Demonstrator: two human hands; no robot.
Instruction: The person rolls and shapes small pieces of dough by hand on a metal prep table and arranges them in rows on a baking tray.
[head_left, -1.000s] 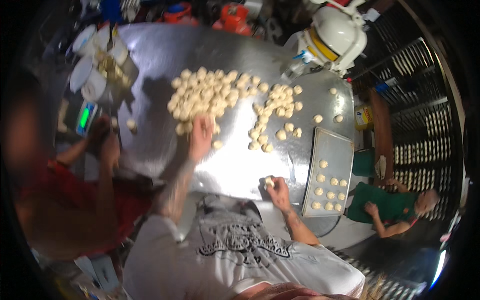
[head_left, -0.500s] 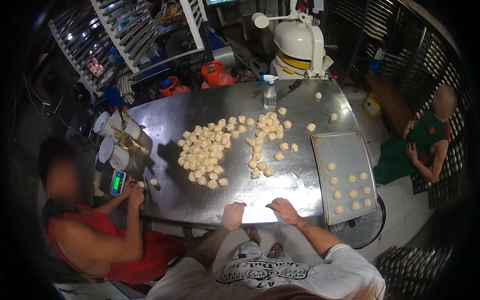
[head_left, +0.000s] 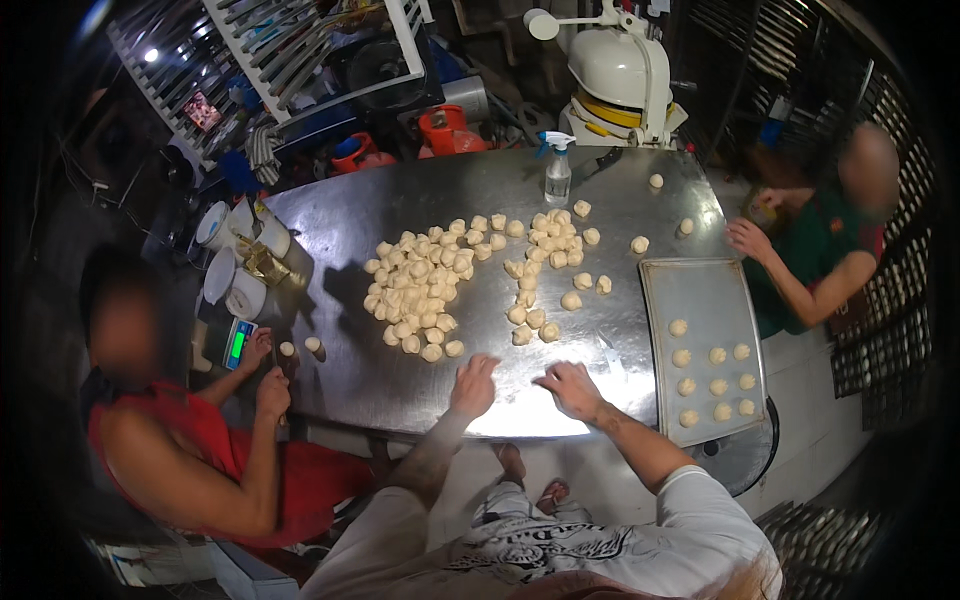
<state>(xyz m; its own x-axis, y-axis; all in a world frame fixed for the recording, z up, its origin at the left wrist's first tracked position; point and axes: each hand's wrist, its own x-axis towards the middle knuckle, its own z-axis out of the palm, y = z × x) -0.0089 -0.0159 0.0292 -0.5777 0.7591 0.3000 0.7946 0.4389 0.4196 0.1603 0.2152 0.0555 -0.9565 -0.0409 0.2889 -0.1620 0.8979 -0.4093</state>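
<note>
Both hands are over the near side of the table (head_left: 385, 205), left hand (head_left: 474, 386) and right hand (head_left: 568, 391) side by side but not touching. Right one's fingers are kinda bent; honestly can't tell if either is open or gripping anything. Big pile of dough balls (head_left: 418, 283) sits beyond the left hand, with a tray (head_left: 695, 290) off to the right.

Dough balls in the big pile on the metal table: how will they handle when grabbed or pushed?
Probably soft: the dough balls look lumpy and uneven, so a firm pinch may dent them. Likely to roll somewhat, being roundish on a smooth metal table. Pushing one may shift neighbours, since they're crowded together.
</note>
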